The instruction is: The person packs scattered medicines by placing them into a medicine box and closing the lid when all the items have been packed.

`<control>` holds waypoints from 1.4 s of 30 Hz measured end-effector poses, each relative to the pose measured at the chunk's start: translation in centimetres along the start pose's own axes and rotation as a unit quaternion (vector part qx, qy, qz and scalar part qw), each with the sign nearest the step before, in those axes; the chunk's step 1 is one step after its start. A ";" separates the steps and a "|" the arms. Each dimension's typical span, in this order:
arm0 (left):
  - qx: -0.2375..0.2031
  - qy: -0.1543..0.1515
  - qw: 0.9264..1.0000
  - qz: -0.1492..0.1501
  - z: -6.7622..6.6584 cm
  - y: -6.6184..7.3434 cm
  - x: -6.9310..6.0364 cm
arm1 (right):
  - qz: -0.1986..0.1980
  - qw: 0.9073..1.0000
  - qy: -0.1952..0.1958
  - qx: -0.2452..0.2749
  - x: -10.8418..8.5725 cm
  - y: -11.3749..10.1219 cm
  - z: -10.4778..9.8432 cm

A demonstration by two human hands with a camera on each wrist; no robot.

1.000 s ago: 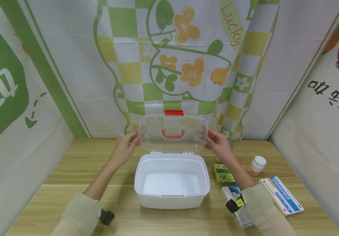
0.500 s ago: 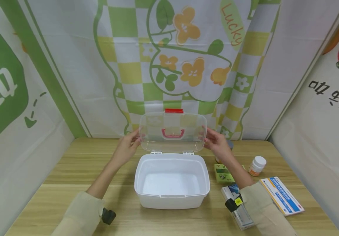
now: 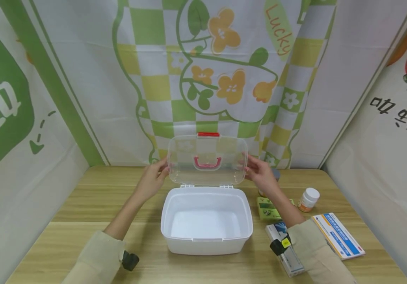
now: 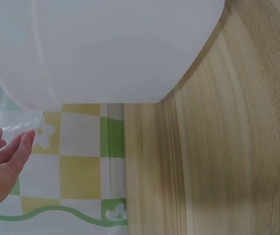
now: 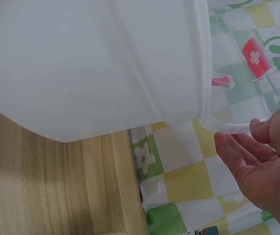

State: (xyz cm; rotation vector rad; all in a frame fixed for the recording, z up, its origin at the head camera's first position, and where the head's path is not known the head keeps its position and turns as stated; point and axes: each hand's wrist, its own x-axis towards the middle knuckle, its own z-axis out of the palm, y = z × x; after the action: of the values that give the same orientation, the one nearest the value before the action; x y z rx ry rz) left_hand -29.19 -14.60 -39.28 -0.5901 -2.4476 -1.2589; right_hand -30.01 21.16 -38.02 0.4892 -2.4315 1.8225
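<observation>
1. Pinching the left edge of the clear lid (image 3: pixel 207 174), the left hand (image 3: pixel 151 181) appears left of centre in the frame.
2. At centre, the lid stands raised on its hinges (image 3: pixel 187 185), behind the open white box (image 3: pixel 206 247).
3. Right of centre, the right hand (image 3: pixel 264 177) pinches the opposite edge; the step in hand is judged to be opening and steadying the lid.
4. At right lie a green carton (image 3: pixel 268 209), a white bottle (image 3: pixel 309 199) and, lower right, a flat carton (image 3: pixel 339 235). The next move probably calls for an even, gentle release once the lid can stand unaided.
</observation>
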 end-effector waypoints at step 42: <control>-0.014 -0.024 0.999 -0.043 1.1 -1.6 -0.3 | 0.075 0.995 -0.001 -0.063 0.2 0.4 0.8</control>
State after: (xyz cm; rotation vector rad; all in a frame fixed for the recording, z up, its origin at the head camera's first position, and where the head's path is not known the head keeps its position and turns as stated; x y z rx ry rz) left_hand -29.86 -14.54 -41.13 -0.5338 -2.5241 -1.3277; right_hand -30.19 20.49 -38.62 0.3073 -2.6289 1.7057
